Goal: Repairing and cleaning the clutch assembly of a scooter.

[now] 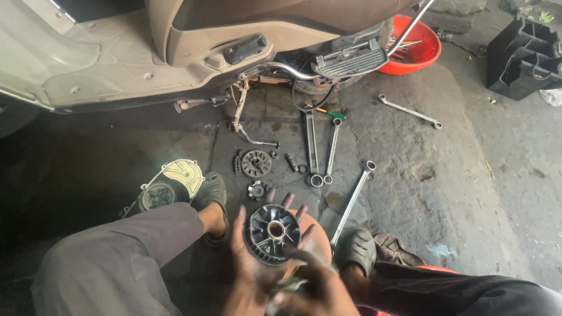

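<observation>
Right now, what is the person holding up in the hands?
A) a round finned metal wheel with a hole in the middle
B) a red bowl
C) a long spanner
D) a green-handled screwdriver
A: the left hand cups a round finned metal wheel with a hole in the middle, while the spanners, the red bowl and the screwdriver lie on the ground.

the person squatted, knees spread wide apart. the left hand point(257, 257) was held palm up between the knees, fingers point(288, 202) splayed and cupped upward. the right hand point(319, 287) sat just below and in front of it, blurred, fingers curled inward toward the left palm.
</observation>
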